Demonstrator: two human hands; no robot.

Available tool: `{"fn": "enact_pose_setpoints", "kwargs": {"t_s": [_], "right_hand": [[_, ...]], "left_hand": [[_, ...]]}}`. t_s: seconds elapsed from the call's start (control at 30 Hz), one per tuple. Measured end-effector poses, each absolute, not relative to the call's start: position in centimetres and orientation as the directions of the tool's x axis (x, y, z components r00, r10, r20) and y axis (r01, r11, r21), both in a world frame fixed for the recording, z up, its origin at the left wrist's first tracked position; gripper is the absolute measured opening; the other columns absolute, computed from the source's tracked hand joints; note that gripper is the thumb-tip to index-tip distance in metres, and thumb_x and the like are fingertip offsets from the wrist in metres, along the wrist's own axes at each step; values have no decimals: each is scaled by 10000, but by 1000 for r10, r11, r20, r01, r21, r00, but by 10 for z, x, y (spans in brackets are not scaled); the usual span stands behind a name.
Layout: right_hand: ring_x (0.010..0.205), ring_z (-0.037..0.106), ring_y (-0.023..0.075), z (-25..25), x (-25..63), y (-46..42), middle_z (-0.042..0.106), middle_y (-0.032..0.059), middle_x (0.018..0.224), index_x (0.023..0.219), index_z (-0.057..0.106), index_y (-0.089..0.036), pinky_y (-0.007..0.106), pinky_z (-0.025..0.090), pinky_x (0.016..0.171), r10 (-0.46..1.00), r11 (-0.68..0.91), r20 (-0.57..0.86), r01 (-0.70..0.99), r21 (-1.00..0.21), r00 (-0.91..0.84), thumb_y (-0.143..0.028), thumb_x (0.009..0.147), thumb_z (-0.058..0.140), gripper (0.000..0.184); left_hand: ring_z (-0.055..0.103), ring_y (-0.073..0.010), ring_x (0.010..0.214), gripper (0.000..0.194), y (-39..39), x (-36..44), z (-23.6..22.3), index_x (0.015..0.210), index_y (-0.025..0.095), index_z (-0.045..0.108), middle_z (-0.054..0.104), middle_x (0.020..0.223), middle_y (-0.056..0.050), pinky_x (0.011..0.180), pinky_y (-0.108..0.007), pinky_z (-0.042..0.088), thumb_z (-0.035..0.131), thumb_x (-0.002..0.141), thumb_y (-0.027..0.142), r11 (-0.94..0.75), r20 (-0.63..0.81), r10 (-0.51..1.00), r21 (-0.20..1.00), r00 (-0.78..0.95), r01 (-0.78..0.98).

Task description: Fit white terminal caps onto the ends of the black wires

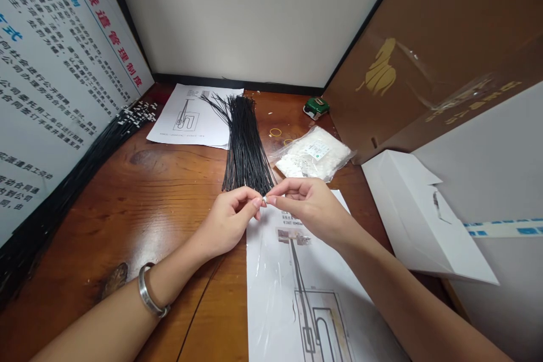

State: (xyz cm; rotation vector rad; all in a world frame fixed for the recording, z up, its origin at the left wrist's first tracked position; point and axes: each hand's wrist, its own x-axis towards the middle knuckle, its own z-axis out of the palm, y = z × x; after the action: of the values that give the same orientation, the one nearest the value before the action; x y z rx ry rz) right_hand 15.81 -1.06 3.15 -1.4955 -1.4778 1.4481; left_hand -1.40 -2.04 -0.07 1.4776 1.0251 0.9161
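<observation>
My left hand [231,218] and my right hand [316,206] meet fingertip to fingertip above the table, both closed in a pinch. Between them shows a tiny white connector [265,199], mostly covered by the fingers. From beneath my left hand a thin black wire [199,305] trails across the wood towards me. Just beyond the fingertips lies a thick bundle of black wires [246,147]. Under my right hand is a printed drawing sheet [271,283] with a glossy cover.
A clear bag of small white parts [311,153] lies beyond my right hand, near a green tape measure [316,107] and a yellow rubber band [275,132]. Another drawing [169,119] is at the back. Wires with white ends [85,164] line the left panel. A white box [407,215] stands right.
</observation>
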Motion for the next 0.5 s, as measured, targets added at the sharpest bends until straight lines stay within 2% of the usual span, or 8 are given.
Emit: {"fn": "enact_pose_setpoints", "kwargs": {"t_s": [0.2, 0.37, 0.5], "right_hand": [[423, 328, 68, 28, 156, -12, 467, -43, 481, 707, 650, -172, 234, 221, 416, 941, -208, -282, 337, -918, -188, -343, 720, 665, 173], [374, 243, 54, 33, 153, -15, 339, -84, 401, 695, 658, -176, 230, 147, 387, 956, -154, -240, 405, -901, -170, -308, 737, 652, 139], [374, 242, 53, 33, 155, -14, 334, -82, 397, 685, 661, -180, 232, 139, 385, 958, -144, -229, 403, -904, -170, -302, 738, 655, 134]], "left_hand": [[506, -124, 646, 230, -21, -14, 1, 694, 156, 572, 574, 666, -3, 642, -259, 396, 522, 870, 295, -46, -2, 942, 990, 336, 136], [484, -116, 618, 242, -21, -14, 1, 677, 157, 565, 570, 653, 1, 612, -252, 385, 529, 866, 303, -30, -17, 942, 990, 334, 135], [512, -124, 641, 232, -20, -14, 0, 708, 158, 586, 589, 669, -4, 615, -252, 394, 536, 867, 319, -22, -21, 946, 992, 324, 127]]}}
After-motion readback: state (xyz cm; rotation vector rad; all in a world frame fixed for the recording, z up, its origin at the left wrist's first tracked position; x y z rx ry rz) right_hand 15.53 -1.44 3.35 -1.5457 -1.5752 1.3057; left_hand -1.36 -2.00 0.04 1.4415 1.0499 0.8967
